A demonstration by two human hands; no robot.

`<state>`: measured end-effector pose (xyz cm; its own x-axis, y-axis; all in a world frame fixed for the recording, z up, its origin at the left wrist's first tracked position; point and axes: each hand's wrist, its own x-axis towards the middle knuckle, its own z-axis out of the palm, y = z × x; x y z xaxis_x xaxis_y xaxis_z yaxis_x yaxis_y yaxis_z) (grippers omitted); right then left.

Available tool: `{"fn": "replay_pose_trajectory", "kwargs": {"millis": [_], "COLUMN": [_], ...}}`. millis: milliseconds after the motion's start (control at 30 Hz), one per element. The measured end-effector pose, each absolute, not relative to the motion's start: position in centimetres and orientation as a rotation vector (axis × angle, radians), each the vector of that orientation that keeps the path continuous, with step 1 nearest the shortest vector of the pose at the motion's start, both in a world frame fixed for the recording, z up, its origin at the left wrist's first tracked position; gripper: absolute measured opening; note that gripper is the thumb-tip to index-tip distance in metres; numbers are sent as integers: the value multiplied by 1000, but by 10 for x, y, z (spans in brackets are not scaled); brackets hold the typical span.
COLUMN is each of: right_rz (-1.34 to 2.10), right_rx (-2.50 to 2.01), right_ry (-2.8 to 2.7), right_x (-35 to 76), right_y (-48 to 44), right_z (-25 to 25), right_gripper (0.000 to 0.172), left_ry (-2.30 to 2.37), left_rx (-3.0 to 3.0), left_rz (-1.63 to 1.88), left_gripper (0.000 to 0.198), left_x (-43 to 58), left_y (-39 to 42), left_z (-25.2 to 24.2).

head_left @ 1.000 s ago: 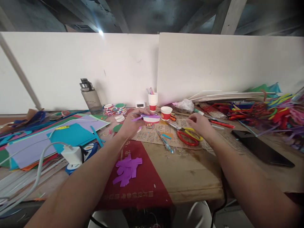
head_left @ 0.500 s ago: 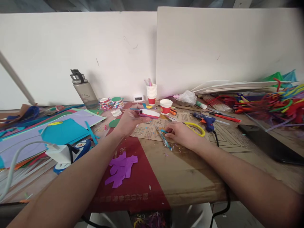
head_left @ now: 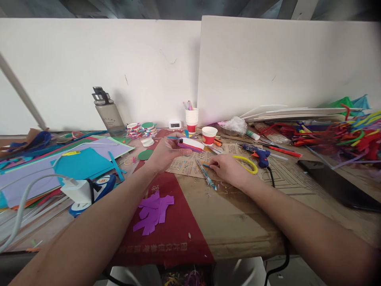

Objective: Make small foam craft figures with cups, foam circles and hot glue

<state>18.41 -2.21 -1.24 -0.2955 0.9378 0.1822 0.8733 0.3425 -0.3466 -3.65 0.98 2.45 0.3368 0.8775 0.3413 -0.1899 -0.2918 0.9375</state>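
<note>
My left hand (head_left: 168, 153) is closed around a small white piece with a magenta edge (head_left: 192, 143), gripped between thumb and fingers over the printed cardboard. A blue strip end shows above these fingers. My right hand (head_left: 223, 167) is closed in a pinch on a thin blue paper strip (head_left: 205, 165), close to the cardboard. Just left of it lies a clear pen with a light-blue tip (head_left: 206, 174). Yellow-handled scissors (head_left: 247, 163) rest beside the right hand, partly hidden by it. A green paper disc (head_left: 145, 155) lies left of my left hand.
Purple paper strips (head_left: 153, 210) lie on the red panel. A red-and-white paper cup (head_left: 209, 137) and stacked cups (head_left: 192, 119) stand behind the hands. To the right are a blue glue gun (head_left: 261, 155) and a black phone (head_left: 336, 184); a bottle (head_left: 109, 115) stands back left.
The white piece in my left hand has tilted, its right end lower. The blue strip in my right hand looks narrower, as if turned. The whole view has shifted slightly.
</note>
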Motion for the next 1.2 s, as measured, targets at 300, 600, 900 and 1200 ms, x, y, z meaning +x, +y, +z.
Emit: {"fn": "replay_pose_trajectory", "kwargs": {"millis": [300,600,900,1200], "right_rz": [184,228,304,154], "right_rx": [-1680,-1611,-1430,-1305], "right_ry": [-2178,-2000,-1936,-1762], "right_x": [184,185,188,192], "right_y": [-19,-24,-31,-45], "right_z": [-13,-7,4,16], "right_gripper": [17,14,16,12], "left_ry": [678,617,487,445], "left_rx": [1527,1732,1833,1903], "left_rz": [1180,1127,1145,1093], "left_gripper": [44,36,25,26], "left_x": [-35,-41,-41,-38], "left_y": [10,14,9,-2], "left_z": [24,20,22,31]}}
